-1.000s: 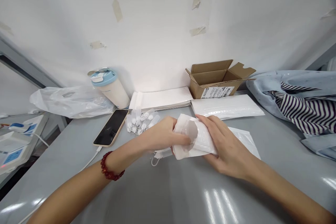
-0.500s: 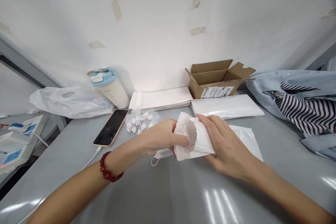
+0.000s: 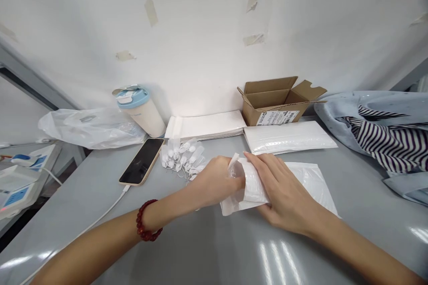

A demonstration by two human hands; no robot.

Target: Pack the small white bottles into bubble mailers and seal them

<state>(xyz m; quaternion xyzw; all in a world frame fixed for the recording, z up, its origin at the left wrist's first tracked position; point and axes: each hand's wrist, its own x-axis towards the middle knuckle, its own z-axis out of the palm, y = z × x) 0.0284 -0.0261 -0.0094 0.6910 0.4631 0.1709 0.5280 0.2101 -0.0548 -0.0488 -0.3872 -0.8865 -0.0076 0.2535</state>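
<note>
We hold a white padded envelope on the desk, just in front of the cardboard box. It looks light, soft and crinkly, likely slick, so gripping its edges suits best. Our left hand pinches its open mouth, fingers tucked in; our right hand is clamped over its body. Small white packets lie left of the box.

You find no legible text. Cardboard box carries a white shipping label with barcode and print, too small to read. Device at far left: markings blurred.
</note>
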